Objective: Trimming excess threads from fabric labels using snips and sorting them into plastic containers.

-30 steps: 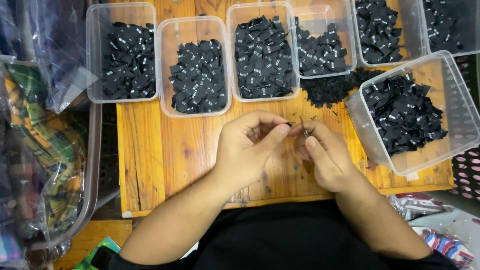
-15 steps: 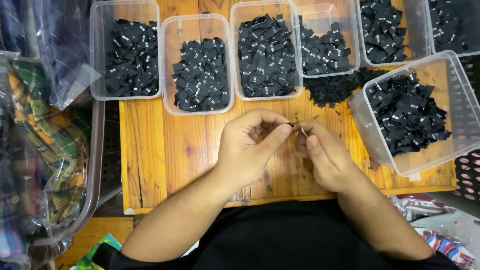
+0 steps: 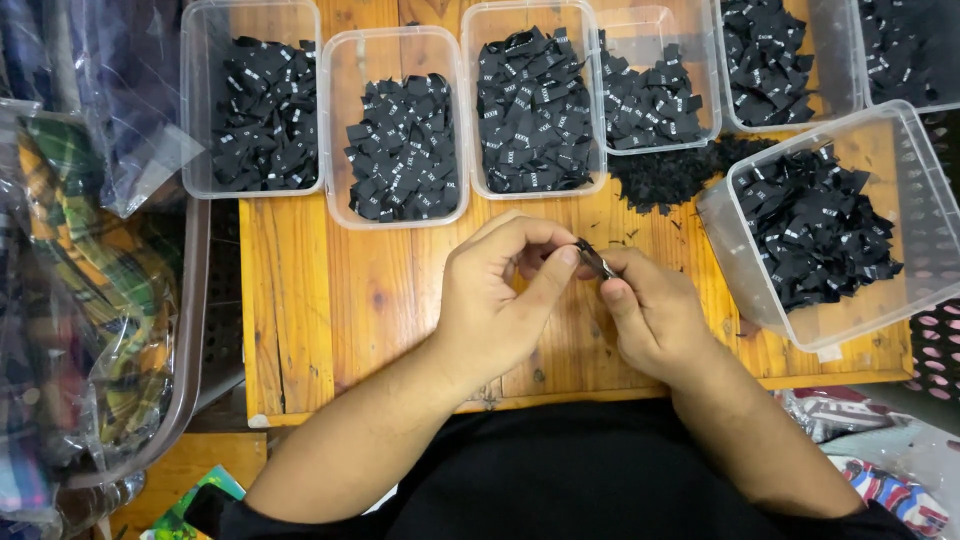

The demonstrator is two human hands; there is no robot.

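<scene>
You've got a small black tag (image 3: 594,258) pinched between both hands, just above the middle of the wooden table (image 3: 300,310). Your left hand (image 3: 500,290) is curled nearly closed, thumb and forefinger tips clamped on the tag's left end, and your right hand (image 3: 650,310) is closed up too, fingertips gripping the other end, so the hands are pretty much touching. Just past the tag, toward the table's far edge, there's a loose pile of black tags (image 3: 670,175) lying right on the wood. Along that far edge sits a row of clear plastic tubs (image 3: 400,125) full of the same black tags. To the right of your right hand, a bigger clear tub (image 3: 850,215) sits tilted on the table's right end, also loaded. Off the table's left side are bagged plaid fabrics (image 3: 70,260).
</scene>
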